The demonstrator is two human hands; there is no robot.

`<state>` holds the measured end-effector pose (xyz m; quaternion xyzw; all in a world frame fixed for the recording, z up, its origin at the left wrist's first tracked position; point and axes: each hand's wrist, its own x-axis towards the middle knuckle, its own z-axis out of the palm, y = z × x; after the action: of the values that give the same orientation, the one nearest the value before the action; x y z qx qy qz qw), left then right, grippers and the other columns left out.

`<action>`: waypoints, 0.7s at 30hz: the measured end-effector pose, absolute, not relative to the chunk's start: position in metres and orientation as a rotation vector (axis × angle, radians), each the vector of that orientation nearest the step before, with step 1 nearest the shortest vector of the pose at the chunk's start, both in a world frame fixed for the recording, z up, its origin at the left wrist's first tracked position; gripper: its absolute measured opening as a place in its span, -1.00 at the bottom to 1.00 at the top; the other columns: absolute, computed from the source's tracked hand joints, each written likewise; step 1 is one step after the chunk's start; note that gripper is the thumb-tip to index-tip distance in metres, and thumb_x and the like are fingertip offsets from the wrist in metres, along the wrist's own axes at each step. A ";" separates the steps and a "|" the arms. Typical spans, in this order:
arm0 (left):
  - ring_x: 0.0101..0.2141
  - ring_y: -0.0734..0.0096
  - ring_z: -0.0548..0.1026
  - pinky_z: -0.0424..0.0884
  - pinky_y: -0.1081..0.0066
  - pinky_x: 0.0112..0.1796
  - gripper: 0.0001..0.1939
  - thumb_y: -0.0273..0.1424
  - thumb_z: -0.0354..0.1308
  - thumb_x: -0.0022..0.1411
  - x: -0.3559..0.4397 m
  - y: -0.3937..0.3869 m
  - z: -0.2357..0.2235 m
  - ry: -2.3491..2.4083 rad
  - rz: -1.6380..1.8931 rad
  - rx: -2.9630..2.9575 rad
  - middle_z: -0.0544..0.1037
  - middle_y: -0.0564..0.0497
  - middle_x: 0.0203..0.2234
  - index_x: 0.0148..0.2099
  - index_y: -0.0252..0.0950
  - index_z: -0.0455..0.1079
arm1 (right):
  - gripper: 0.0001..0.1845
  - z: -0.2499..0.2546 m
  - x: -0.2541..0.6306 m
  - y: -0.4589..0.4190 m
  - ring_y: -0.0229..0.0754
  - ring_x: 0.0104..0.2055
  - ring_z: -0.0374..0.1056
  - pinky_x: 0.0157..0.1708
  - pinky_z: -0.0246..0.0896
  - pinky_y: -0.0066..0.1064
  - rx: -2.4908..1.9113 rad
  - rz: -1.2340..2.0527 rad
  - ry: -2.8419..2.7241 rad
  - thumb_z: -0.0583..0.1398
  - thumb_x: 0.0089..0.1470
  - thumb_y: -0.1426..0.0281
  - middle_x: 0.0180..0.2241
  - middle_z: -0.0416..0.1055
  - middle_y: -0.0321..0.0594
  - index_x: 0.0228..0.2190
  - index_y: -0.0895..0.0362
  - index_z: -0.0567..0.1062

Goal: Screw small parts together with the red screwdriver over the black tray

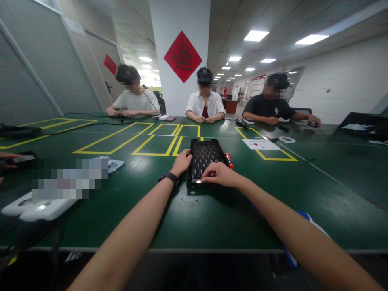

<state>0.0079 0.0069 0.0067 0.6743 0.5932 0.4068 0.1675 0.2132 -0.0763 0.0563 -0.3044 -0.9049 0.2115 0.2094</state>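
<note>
"Item one, the tray?"
"I am seeing one black tray [191, 185], oblong, raised rim, rows of small glinting pieces lining its inside. It is lying on the green table [169, 230], between both hands."
"Hands?"
"Left hand [182, 160]: half-curled, touching the tray's left side. Right hand [221, 174]: thumb and fingertips bunching closely over the near edge, beside a bright strip [198, 181]. Whether either is gripping anything, I cannot tell."
</note>
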 end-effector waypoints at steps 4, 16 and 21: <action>-0.11 0.30 0.42 0.30 0.35 -0.06 -0.57 -0.39 -0.07 0.14 0.008 0.007 0.006 1.712 1.151 1.918 0.46 -0.10 -0.08 0.07 -0.32 0.26 | -0.75 0.056 0.212 -0.076 -0.34 -0.45 0.19 -0.42 0.05 -0.49 -0.837 0.641 -2.517 0.22 -0.05 0.26 -0.46 0.45 -0.24 -0.37 0.17 0.56; -0.11 0.32 0.42 0.30 0.35 -0.06 -0.56 -0.40 -0.07 0.13 0.007 0.011 0.004 1.711 1.148 1.917 0.47 -0.09 -0.09 0.08 -0.32 0.25 | -0.76 0.057 0.210 -0.078 -0.37 -0.51 0.14 -0.47 0.00 -0.51 -0.873 0.616 -2.472 0.24 -0.08 0.27 -0.53 0.41 -0.27 -0.41 0.18 0.57; -0.09 0.32 0.41 0.29 0.37 -0.04 -0.55 -0.42 -0.07 0.13 0.007 0.009 0.006 1.715 1.142 1.911 0.45 -0.09 -0.06 0.09 -0.33 0.25 | -0.73 0.056 0.210 -0.077 -0.39 -0.55 0.09 -0.51 -0.04 -0.51 -0.895 0.684 -2.434 0.25 -0.10 0.24 -0.58 0.36 -0.30 -0.42 0.20 0.57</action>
<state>0.0072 0.0092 0.0057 0.6707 0.6020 0.4008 0.1646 0.2100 -0.0772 0.0561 -0.3249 -0.8837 0.2482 0.2280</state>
